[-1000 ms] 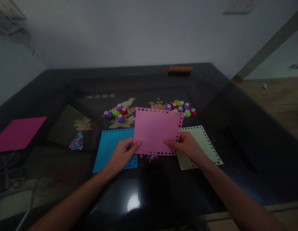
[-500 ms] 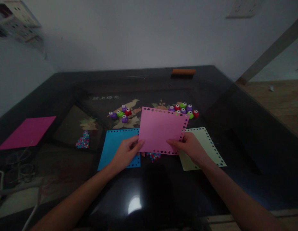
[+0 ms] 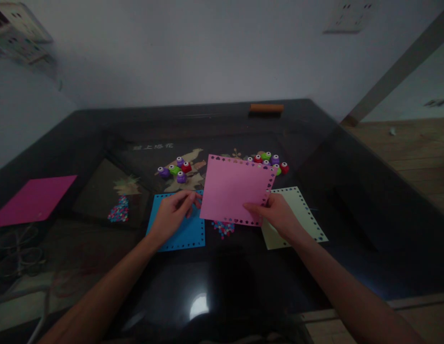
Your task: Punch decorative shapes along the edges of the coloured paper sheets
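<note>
My right hand [image 3: 276,215] pinches the lower right corner of a pink paper sheet [image 3: 233,188] with punched shapes along its border, holding it tilted above the dark glass table [image 3: 214,277]. My left hand [image 3: 173,212] is off the pink sheet and hovers over the blue punched sheet [image 3: 182,229], fingers loosely curled with nothing seen in them. A pale yellow punched sheet [image 3: 300,210] lies under my right hand. A small pile of confetti [image 3: 223,228] sits below the pink sheet.
Two clusters of small coloured craft punches lie behind the sheets, one group [image 3: 175,169] at left and another [image 3: 270,161] at right. A magenta sheet [image 3: 31,199] lies far left, another confetti pile [image 3: 118,210] nearby. An orange bar [image 3: 266,108] rests at the table's back edge.
My left hand let go of the pink sheet and moved left over the blue sheet. My right hand alone holds the pink sheet, which tilted slightly.
</note>
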The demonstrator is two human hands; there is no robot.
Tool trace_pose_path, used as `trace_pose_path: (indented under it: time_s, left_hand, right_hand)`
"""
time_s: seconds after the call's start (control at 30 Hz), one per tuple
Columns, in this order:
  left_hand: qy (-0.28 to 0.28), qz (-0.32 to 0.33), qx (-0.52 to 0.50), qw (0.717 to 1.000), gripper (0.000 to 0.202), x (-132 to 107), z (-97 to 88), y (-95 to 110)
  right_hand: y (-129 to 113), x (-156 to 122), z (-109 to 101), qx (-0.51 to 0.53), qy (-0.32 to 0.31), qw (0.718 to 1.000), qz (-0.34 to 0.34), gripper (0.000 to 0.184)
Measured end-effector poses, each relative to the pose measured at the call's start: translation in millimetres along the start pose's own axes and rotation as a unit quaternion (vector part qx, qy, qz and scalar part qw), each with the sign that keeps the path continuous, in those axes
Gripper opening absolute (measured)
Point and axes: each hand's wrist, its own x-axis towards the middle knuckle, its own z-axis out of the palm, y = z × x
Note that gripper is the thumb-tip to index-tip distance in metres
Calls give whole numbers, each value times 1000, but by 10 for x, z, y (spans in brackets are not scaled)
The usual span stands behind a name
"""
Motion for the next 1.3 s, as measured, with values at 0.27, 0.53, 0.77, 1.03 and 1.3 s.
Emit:
trace_pose_path:
  time_s: [0.27,0.53,0.77,1.03,1.3]
  left_hand:
    - [111,24,66,991,23,126,-328,-7]
    - [240,-8,154,958,18,456,-823,-443]
    - [200,-79,249,944,29,678,-864,-845]
    - [177,-67,340,921,40,763,-795,-905]
    - [176,-55,409,894,37,752,-741,-911]
  right_hand:
    - [10,10,-2,3,17,1000,-13,28]
    - [8,11,4,0,16,1000,-16,28]
    - [-20,-9,3,3,11,1000,-6,28]
    - [-24,-7,0,9,10,1000,-8,30]
    - [-38,-11,-8,-6,20,1000,-12,27]
